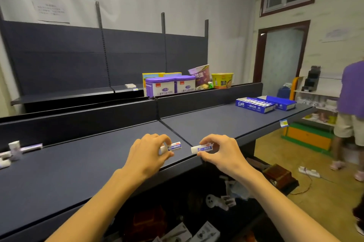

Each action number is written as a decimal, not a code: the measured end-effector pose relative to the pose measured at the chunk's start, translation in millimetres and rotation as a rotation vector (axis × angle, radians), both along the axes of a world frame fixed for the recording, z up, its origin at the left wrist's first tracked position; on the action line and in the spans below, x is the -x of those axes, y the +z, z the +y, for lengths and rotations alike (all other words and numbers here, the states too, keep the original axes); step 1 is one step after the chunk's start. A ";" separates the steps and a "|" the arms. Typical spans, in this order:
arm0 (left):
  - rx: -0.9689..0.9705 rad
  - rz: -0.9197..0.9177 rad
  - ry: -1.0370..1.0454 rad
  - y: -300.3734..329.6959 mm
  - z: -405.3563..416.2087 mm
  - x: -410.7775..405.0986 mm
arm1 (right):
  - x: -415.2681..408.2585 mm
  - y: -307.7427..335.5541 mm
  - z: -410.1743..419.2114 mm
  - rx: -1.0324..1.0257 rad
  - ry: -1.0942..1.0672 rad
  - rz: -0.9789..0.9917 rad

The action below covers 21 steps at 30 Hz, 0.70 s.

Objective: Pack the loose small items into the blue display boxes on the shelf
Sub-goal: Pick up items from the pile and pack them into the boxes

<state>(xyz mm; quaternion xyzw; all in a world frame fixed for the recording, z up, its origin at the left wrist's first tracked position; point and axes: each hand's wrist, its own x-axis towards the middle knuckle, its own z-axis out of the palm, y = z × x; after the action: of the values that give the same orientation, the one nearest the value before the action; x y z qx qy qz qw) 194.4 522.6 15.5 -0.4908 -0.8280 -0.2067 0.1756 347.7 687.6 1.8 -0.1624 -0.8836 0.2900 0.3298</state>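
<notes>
Near the lower centre of the frame, both hands worked at the front edge of a dark shelf [78, 162]. The left hand [146, 155] had its grip closed on a small white tube with a blue and white label [173, 147], thumb below and fingers curled over the top, the tube lying roughly level just above the shelf surface. The right hand [222, 153] pinched a second tube [202, 148] of the same kind between thumb and fingertips, its white cap end pointing toward the left hand. The two tubes were near each other but apart, on either side of the seam between two shelf panels.

At the right of the frame, farther along the same shelf, stood two blue display boxes [265, 104] side by side. The nearer one held a row of similar tubes; the contents of the farther one could not be made out.

At the left edge of the frame more loose white items [14, 151] lay on the shelf, one standing upright and the others flat.

Behind the shelf's back panel, in the middle of the frame, sat two purple and white tins [170, 85], a yellow box [157, 75], a purple packet [200, 76] and a yellow noodle cup [222, 80]. At the far right edge stood a person in a purple shirt [352, 91] and light shorts. A white power strip [309, 171] lay on the floor at lower right.
</notes>
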 end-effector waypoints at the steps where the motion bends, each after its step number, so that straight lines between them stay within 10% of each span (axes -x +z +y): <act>1: 0.001 -0.004 -0.009 -0.7 12.1 4.5 | 3.2 1.0 12.0 -0.002 -0.008 -0.001; 21: 0.017 0.028 -0.059 -1.1 241.7 18.5 | 8.6 8.7 240.0 -0.011 -0.071 -0.025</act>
<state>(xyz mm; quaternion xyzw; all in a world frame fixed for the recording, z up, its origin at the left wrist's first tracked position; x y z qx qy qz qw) 176.0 764.3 14.4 -0.5194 -0.8123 -0.1978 0.1768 339.1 927.6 10.4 -0.1957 -0.8829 0.2712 0.3296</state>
